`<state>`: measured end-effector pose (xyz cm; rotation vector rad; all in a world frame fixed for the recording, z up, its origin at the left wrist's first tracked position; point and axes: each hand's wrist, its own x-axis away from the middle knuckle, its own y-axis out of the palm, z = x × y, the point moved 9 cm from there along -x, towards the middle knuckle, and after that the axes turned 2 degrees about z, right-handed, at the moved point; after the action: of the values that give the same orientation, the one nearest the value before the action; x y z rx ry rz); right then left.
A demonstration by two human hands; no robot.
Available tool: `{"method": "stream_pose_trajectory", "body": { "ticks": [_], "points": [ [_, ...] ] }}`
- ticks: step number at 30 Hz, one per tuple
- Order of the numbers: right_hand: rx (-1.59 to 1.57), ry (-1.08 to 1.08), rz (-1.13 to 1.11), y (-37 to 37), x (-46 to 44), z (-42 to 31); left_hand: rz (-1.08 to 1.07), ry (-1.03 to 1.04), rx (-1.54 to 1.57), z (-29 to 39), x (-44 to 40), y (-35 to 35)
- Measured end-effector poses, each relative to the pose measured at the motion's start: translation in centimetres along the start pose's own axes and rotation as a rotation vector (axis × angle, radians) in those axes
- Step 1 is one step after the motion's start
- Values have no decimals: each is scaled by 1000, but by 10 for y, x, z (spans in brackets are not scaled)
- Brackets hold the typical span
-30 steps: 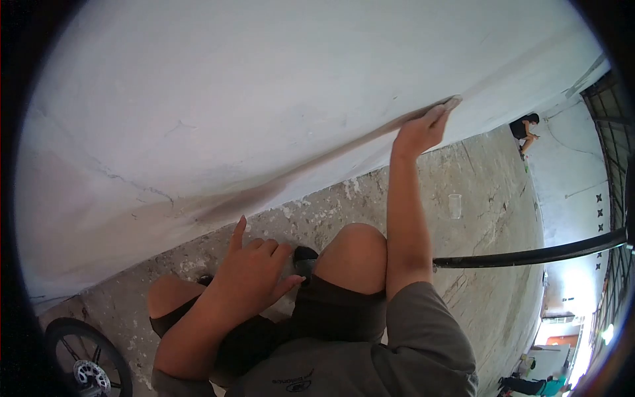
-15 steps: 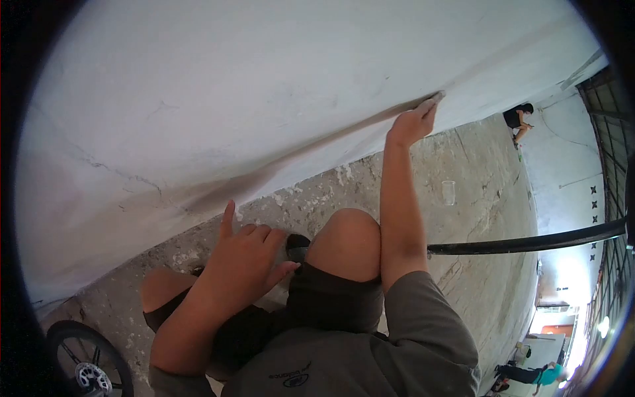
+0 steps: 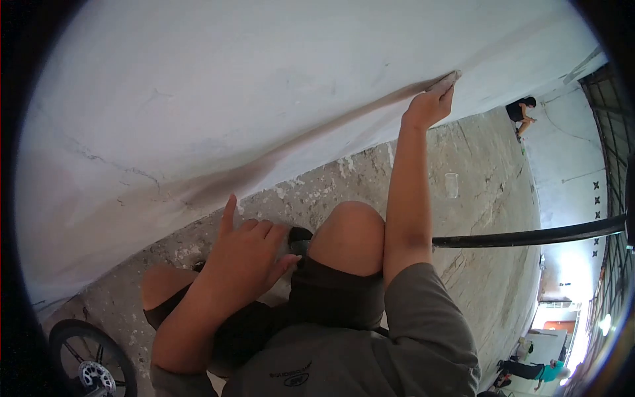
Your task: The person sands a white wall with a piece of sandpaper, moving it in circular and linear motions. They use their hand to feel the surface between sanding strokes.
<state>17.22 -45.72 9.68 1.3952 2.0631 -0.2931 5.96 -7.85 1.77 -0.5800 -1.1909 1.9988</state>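
My right hand (image 3: 430, 104) is stretched far out against the white wall (image 3: 218, 86), at the upper right. Its fingers are pressed together, and the tips look grey with dust. A thin greyish thing may lie between them and the wall, but I cannot make it out. Shadow darkens the wall along a long band below and left of this hand. My left hand (image 3: 248, 248) hovers over my lap near the wall's foot, empty, with the index finger extended and the thumb spread apart.
A rough concrete floor (image 3: 476, 159) with flaked white patches meets the wall. A clear plastic cup (image 3: 451, 186) stands on it. One wheel (image 3: 92, 367) is at lower left. A black bar (image 3: 529, 236) crosses from the right. Two people (image 3: 520, 117) (image 3: 539, 372) are farther off.
My right hand has slid a little up and to the right along the wall, the arm reaching farther. My left hand has stayed almost in place.
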Motion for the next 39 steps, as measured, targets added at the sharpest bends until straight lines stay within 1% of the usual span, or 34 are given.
{"method": "stream_pose_trajectory", "body": {
  "ticks": [1, 2, 4, 5, 6, 8, 9, 11, 12, 14, 15, 16, 18, 19, 21, 22, 24, 25, 26, 28, 29, 30, 32, 33, 34, 36, 37, 39],
  "points": [
    [76, 2, 7, -4, -3, 8, -6, 1, 3, 0, 0, 2],
    [69, 0, 13, -5, 3, 13, -10, 3, 5, 0, 0, 1],
    [228, -86, -20, -4, 25, 17, -17, -4, 6, -1, 0, -1],
    [187, -179, -42, 0, 34, 16, -25, -15, 15, -3, -1, -1],
    [186, -182, -41, 2, 28, 5, -22, -14, 15, -4, -3, -2],
    [198, -40, -44, 1, 15, -10, 28, -7, 26, -3, -2, -6],
    [208, -29, -45, -3, 15, -4, 14, -9, 31, -2, 0, -2],
    [100, -9, 47, -3, 8, 3, 14, -1, 37, -1, 0, -4],
    [87, -9, 51, -1, 15, 5, 20, -3, 25, -2, 0, -4],
    [200, -157, -12, 1, 40, 8, 12, 18, 28, -3, 1, 1],
    [167, -223, -33, 8, 48, 1, 15, 15, 24, -4, -2, 0],
    [166, -219, -34, 9, 41, -1, -3, 0, 15, -6, -4, 0],
    [178, -69, 16, -1, 18, 1, -42, -15, 9, -5, -4, 4],
    [182, -62, 18, -7, 12, 7, -38, -11, 15, -2, -4, 2],
    [90, 15, 49, -10, -1, 25, -16, -9, 15, -2, -4, -1],
    [85, 10, 46, -8, 10, 26, -15, 3, 16, 0, -2, 1],
    [119, -121, -47, 1, 46, 14, -7, 18, 15, -1, -4, 2],
    [173, -50, -71, 1, 48, 10, 1, 14, 10, -2, -5, 2],
    [178, -46, -69, 0, 38, 9, 1, 10, 6, -3, -5, 3],
    [83, 19, 19, -10, 8, 23, -3, 17, 2, 0, -6, 2],
    [13, 51, 43, -12, 2, 34, 10, 21, -6, 1, -7, -1],
    [9, 48, 48, -13, 10, 28, 12, 25, -10, 2, -6, 0],
    [227, 69, -57, -2, 44, 12, -14, 38, 2, 4, -4, 5],
    [198, -129, -108, 8, 59, -2, -10, 41, 0, 4, -5, 4],
    [197, -131, -106, 9, 55, -3, -8, 37, -3, 4, -5, 3],
    [89, -69, -94, 8, 41, 0, -13, 32, -4, 5, -4, 4],
    [44, 13, -35, 5, 30, 6, -4, 32, -2, 6, -4, 2],
    [4, 37, -11, 8, 32, 12, 14, 29, -3, 6, -2, -2]
  ]
}}
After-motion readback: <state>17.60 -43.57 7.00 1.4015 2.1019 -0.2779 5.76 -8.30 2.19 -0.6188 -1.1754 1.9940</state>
